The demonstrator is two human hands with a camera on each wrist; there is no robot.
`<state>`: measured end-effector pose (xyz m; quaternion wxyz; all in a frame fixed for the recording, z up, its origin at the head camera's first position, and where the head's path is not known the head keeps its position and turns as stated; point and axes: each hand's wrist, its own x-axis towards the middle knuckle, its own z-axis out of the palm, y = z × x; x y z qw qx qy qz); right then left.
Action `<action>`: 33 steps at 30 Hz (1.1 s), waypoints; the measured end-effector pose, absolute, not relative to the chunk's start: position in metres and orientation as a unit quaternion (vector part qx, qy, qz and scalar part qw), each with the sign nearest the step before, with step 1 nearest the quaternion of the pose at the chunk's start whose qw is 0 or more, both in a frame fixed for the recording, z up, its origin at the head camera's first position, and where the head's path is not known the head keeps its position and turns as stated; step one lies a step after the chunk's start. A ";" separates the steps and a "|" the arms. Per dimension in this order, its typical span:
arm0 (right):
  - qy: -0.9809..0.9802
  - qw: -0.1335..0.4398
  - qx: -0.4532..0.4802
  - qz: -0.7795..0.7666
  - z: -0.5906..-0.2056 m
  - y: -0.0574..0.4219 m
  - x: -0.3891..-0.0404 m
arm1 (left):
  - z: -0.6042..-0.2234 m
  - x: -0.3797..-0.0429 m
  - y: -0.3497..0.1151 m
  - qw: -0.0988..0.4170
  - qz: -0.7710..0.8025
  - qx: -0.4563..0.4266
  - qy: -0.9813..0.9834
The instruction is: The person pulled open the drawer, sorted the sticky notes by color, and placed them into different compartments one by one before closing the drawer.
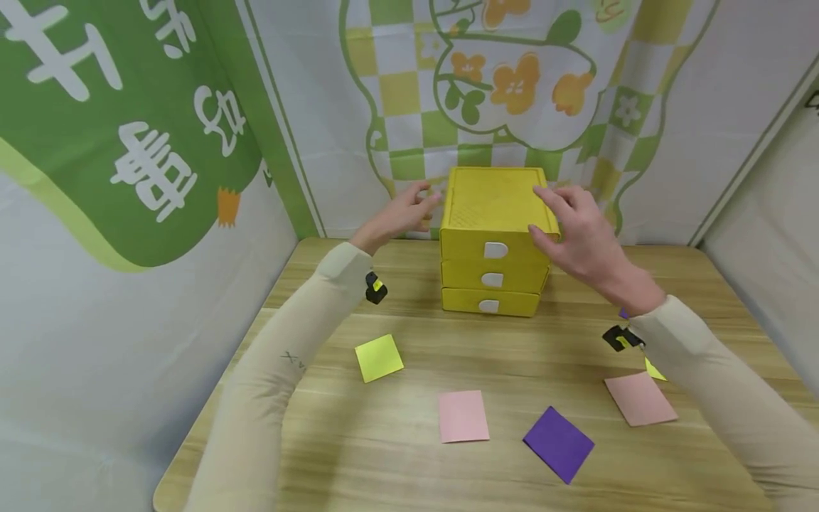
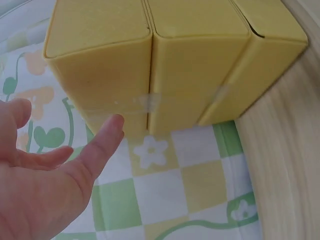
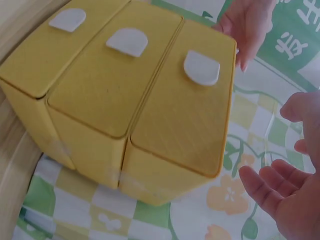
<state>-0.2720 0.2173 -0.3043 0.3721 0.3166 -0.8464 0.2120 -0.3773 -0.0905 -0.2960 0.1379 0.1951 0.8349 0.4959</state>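
Head view: person's L hand (image 1: 403,215) & R hand (image 1: 585,238), fingers loosely spread, grip nothing, w/ yellow drawer stack (image 1: 491,270) btwn them on tabletop (image 1: 339,441). L wrist: clear strip (image 2: 150,102) crosses its side near L hand, prob. tape holding it together. R wrist: white tabs (image 3: 127,41) face out, inward of R hand, prob. to pull by.

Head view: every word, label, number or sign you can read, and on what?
"好事发生", white, green banner.
"X", left sleeve; marks after it too small to read.
Scribble, back curtain: too blurred.
Mark, right wall: cut off.
Drawers: none readable.
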 end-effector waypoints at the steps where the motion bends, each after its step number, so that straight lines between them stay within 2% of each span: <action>1: -0.844 0.373 0.322 0.211 -0.307 0.215 -0.272 | -0.296 -0.377 -0.090 0.142 0.504 0.190 0.831; 10: -0.844 0.383 0.332 0.177 -0.333 0.192 -0.270 | -0.306 -0.378 -0.082 0.176 0.567 0.145 0.791; 19: -0.838 0.391 0.335 0.178 -0.348 0.172 -0.273 | -0.310 -0.379 -0.077 0.168 0.576 0.135 0.788; 29: -0.835 0.439 0.321 0.086 -0.364 0.159 -0.276 | -0.320 -0.377 -0.072 0.177 0.612 0.137 0.759; 33: -0.839 0.437 0.314 0.073 -0.367 0.155 -0.278 | -0.322 -0.377 -0.072 0.176 0.620 0.128 0.754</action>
